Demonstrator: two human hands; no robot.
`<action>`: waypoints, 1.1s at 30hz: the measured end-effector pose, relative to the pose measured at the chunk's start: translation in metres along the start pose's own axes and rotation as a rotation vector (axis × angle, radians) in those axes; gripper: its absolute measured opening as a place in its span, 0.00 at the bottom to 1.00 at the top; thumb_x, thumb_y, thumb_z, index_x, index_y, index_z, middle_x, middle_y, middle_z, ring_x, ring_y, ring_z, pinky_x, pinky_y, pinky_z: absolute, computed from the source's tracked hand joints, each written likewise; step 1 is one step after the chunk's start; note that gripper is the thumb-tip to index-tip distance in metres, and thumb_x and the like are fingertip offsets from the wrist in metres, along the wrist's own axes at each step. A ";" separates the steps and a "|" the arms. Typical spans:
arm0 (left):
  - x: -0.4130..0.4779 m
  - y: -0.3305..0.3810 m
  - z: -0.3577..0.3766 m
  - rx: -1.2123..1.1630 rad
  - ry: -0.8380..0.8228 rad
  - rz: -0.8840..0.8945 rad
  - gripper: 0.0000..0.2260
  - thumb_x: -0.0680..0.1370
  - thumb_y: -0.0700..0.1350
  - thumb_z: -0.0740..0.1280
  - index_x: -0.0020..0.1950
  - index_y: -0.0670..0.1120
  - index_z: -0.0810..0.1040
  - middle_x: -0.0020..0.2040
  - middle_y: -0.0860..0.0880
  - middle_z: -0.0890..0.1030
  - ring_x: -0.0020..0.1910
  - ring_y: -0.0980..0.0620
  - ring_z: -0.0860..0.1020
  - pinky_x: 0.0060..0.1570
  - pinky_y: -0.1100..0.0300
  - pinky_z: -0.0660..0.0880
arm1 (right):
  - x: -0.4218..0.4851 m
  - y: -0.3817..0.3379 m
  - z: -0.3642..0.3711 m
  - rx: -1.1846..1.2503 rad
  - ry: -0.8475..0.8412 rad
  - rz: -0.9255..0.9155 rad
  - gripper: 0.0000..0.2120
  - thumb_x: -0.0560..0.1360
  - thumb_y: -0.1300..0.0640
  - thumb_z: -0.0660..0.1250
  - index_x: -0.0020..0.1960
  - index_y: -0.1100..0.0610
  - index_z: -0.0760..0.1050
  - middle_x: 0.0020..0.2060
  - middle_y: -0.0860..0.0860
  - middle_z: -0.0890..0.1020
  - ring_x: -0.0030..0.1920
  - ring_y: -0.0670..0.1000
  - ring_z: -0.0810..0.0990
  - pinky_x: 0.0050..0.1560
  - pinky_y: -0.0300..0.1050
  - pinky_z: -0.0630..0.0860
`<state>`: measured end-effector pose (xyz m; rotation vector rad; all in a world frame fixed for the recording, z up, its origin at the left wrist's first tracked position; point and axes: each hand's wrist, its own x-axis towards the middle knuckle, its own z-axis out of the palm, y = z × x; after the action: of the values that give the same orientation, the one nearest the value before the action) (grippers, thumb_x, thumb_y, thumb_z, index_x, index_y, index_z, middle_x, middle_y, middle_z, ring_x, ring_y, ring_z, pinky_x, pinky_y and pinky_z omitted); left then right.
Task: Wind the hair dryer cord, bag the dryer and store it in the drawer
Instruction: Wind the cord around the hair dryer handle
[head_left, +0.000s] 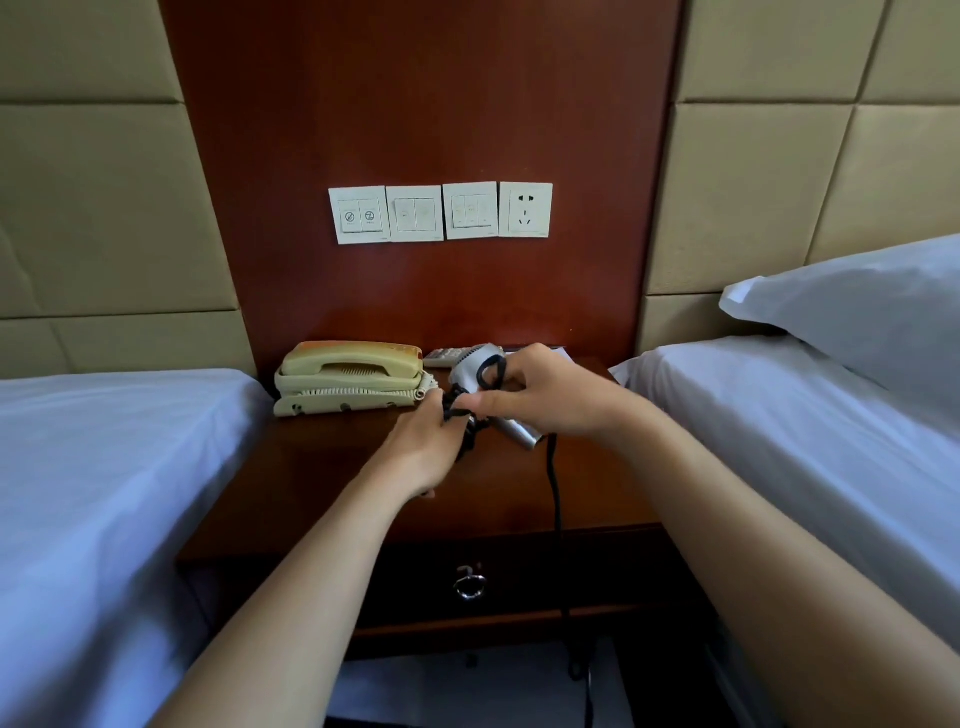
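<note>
A small silver hair dryer (470, 371) is held above the wooden nightstand (322, 467), its handle end (517, 431) sticking out under my right hand. My right hand (545, 392) grips the dryer body, with a loop of black cord over its fingers. My left hand (421, 447) is closed on a bunch of the black cord (457, 408) just left of the dryer. The rest of the cord (556, 493) hangs down over the nightstand's front edge toward the floor. The drawer (519, 577) below is closed, with a metal ring pull (470, 584). No bag is visible.
A beige corded telephone (350, 376) sits at the nightstand's back left, and a remote control (447, 356) lies behind the dryer. Wall switches and a socket (525, 209) are on the wooden panel above. White beds flank the nightstand left (104, 467) and right (805, 441).
</note>
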<state>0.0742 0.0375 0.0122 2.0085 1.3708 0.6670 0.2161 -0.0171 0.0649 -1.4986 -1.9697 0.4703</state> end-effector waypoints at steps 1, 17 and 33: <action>0.000 0.000 -0.001 0.011 0.012 0.019 0.17 0.81 0.53 0.51 0.67 0.49 0.64 0.48 0.42 0.78 0.37 0.42 0.80 0.29 0.52 0.79 | -0.001 0.003 -0.005 -0.016 -0.039 0.064 0.23 0.74 0.46 0.67 0.32 0.65 0.73 0.24 0.53 0.68 0.24 0.47 0.64 0.25 0.33 0.61; -0.008 0.018 -0.014 0.253 0.066 0.201 0.15 0.82 0.53 0.48 0.59 0.51 0.71 0.38 0.49 0.78 0.39 0.47 0.79 0.42 0.53 0.70 | -0.006 0.021 -0.027 -0.355 0.629 0.046 0.22 0.77 0.45 0.60 0.31 0.58 0.69 0.23 0.49 0.67 0.30 0.56 0.67 0.31 0.46 0.61; 0.000 0.007 -0.005 -0.338 -0.298 0.277 0.18 0.75 0.44 0.58 0.28 0.36 0.71 0.24 0.42 0.72 0.26 0.46 0.70 0.30 0.53 0.67 | -0.001 0.103 -0.033 0.015 0.435 0.264 0.23 0.78 0.52 0.63 0.27 0.56 0.61 0.24 0.49 0.61 0.28 0.48 0.58 0.30 0.45 0.55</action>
<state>0.0756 0.0366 0.0209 1.9401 0.7600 0.6386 0.3136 0.0101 0.0259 -1.6939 -1.4398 0.2378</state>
